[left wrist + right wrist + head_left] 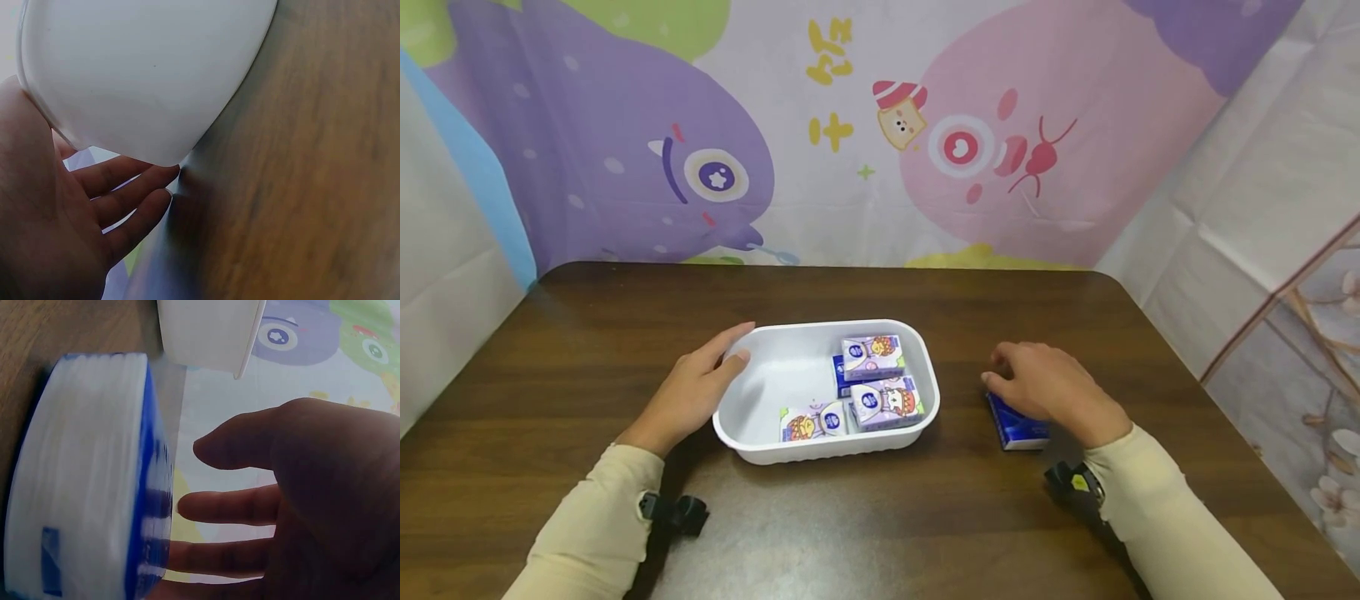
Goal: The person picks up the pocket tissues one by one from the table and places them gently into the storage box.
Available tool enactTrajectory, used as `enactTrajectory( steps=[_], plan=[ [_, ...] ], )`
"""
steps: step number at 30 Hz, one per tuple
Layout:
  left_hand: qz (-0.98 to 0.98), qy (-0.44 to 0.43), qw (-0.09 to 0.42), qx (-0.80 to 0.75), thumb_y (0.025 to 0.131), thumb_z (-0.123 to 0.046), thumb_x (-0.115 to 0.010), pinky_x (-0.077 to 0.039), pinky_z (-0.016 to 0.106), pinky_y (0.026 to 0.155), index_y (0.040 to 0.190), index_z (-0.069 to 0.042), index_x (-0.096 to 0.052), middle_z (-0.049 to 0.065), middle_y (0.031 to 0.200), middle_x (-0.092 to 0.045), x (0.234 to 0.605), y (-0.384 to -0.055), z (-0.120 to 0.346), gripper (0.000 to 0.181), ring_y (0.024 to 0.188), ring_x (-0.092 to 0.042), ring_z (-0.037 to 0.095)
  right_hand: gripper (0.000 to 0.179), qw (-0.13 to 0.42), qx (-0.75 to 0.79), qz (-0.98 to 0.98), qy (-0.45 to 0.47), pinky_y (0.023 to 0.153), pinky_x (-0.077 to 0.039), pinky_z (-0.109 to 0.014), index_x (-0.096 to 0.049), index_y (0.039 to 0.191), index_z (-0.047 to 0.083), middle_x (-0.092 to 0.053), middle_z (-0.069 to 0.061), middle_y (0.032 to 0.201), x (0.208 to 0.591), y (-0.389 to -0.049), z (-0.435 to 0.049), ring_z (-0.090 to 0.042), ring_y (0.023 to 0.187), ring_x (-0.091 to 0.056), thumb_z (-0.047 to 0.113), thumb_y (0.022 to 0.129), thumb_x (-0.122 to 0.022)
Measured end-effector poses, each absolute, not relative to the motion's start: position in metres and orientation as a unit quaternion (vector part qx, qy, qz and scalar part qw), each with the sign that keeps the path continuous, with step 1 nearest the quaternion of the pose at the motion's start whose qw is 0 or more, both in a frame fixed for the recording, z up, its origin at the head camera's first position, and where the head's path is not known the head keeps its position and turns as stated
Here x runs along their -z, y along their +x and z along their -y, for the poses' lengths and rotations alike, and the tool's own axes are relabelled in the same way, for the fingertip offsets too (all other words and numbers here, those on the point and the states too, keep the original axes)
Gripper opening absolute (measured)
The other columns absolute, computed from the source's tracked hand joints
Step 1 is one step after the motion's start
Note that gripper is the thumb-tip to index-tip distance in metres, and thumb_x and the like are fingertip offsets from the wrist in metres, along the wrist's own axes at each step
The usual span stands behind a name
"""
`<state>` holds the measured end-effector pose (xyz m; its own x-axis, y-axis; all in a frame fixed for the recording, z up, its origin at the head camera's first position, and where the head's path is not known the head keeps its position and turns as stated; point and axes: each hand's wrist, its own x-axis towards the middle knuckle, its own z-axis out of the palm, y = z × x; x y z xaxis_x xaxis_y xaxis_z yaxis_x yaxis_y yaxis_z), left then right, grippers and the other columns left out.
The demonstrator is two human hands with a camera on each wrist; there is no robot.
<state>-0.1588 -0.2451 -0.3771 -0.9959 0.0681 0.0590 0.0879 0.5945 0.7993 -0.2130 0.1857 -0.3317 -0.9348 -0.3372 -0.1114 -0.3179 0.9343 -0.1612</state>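
Note:
A white plastic tray stands on the table with several small tissue packs in it. My left hand holds the tray's left end, thumb over the rim, the other fingers along the outside wall. Right of the tray lies a blue tissue pack, its white layered side showing through the wrapper. Just over this pack hovers my right hand, thumb and fingers apart with nothing between them. Whether a fingertip touches its top cannot be seen.
Inside the tray are purple-and-white cartoon packs, one of them a pack at the right, and a partly covered blue pack. The brown wooden table ends at a cartoon-print cloth behind.

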Motion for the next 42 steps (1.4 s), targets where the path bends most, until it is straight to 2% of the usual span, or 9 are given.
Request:
enactTrajectory(
  steps=[5, 11, 19, 33, 42],
  plan=[
    [0.893, -0.044, 0.008, 0.447, 0.106, -0.047, -0.043, -0.036, 0.059, 0.108, 0.157, -0.025, -0.036, 0.015, 0.156, -0.039, 0.3780, -0.1592, 0.2452, 0.056, 0.138, -0.041, 0.036, 0.046, 0.097, 0.076, -0.981, -0.152, 0.093, -0.047, -0.060, -0.063, 0.130, 0.007, -0.067, -0.013, 0.123, 0.3320, -0.2129, -0.1870, -0.036, 0.113, -0.062, 0.042, 0.099, -0.059],
    [0.893, -0.045, 0.007, 0.448, 0.106, -0.049, -0.042, -0.036, 0.059, 0.108, 0.158, -0.026, -0.035, 0.014, 0.156, -0.039, 0.3793, -0.1604, 0.2449, 0.057, 0.138, -0.041, 0.036, 0.047, 0.079, 0.064, -0.985, -0.143, 0.091, -0.047, -0.061, -0.064, 0.129, 0.007, -0.067, -0.015, 0.123, 0.3293, -0.2113, -0.1898, -0.039, 0.113, -0.061, 0.043, 0.099, -0.058],
    [0.893, -0.044, 0.007, 0.448, 0.106, -0.049, -0.042, -0.036, 0.059, 0.108, 0.158, -0.024, -0.035, 0.014, 0.157, -0.038, 0.3766, -0.1596, 0.2446, 0.058, 0.138, -0.041, 0.036, 0.057, 0.083, 0.029, -0.987, -0.137, 0.090, -0.045, -0.065, -0.062, 0.131, 0.005, -0.066, -0.017, 0.124, 0.3276, -0.2105, -0.1899, -0.040, 0.114, -0.061, 0.050, 0.098, -0.058],
    [0.893, -0.036, -0.002, 0.448, 0.106, -0.049, -0.042, -0.034, 0.060, 0.108, 0.158, -0.026, -0.034, 0.014, 0.158, -0.037, 0.3789, -0.1590, 0.2452, 0.058, 0.139, -0.039, 0.037, 0.060, 0.105, -0.015, -0.983, -0.147, 0.084, -0.047, -0.064, -0.065, 0.127, 0.010, -0.068, -0.015, 0.121, 0.3264, -0.2076, -0.1888, -0.038, 0.108, -0.063, 0.060, 0.096, -0.056],
    [0.892, -0.034, -0.004, 0.450, 0.106, -0.049, -0.042, -0.034, 0.060, 0.108, 0.158, -0.025, -0.034, 0.014, 0.157, -0.037, 0.3778, -0.1587, 0.2448, 0.058, 0.139, -0.040, 0.037, 0.066, 0.127, -0.026, -0.982, -0.136, 0.079, -0.049, -0.061, -0.065, 0.125, 0.009, -0.069, -0.012, 0.112, 0.3269, -0.2066, -0.1866, -0.032, 0.096, -0.065, 0.066, 0.094, -0.054]
  ],
)
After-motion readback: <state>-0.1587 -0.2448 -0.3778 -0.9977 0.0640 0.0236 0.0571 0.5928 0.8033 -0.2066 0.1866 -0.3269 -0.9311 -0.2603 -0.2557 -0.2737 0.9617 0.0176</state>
